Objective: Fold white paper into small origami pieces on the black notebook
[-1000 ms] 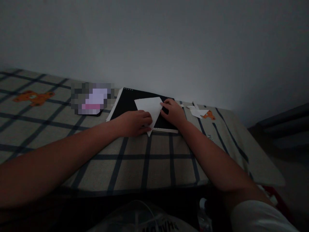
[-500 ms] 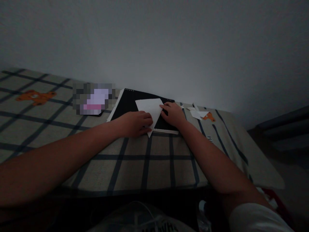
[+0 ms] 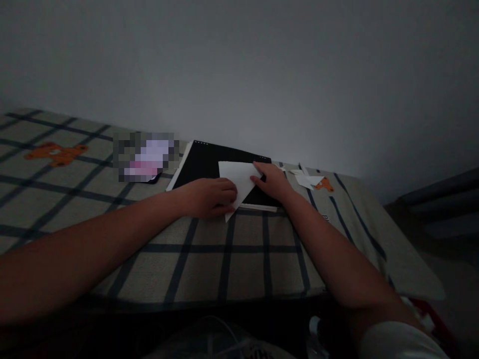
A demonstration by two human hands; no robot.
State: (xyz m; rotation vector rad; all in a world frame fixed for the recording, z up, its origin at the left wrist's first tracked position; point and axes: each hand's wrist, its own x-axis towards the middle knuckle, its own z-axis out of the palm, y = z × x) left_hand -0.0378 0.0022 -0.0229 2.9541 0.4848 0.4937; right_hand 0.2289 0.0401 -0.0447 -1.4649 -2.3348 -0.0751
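Observation:
A sheet of white paper (image 3: 241, 178), pointed at its near end, lies over a black notebook (image 3: 204, 162). Its tip reaches past the notebook's near edge. My left hand (image 3: 213, 196) has its fingers curled at the paper's left side, near that tip. At the far right corner, my right hand (image 3: 272, 180) holds the sheet between thumb and fingers. The undersides of my left fingers are hidden.
A phone (image 3: 153, 155), partly blurred out, lies left of the notebook. Folded white paper pieces (image 3: 309, 179) are on the right. A checked cloth (image 3: 239, 259) with orange bear prints covers the table, which meets a grey wall (image 3: 239, 75). A clear bottle (image 3: 316, 336) is below the edge.
The paper has turned a little, its far left corner moving right and its tip shifting left and nearer. My right hand has moved slightly nearer with its corner.

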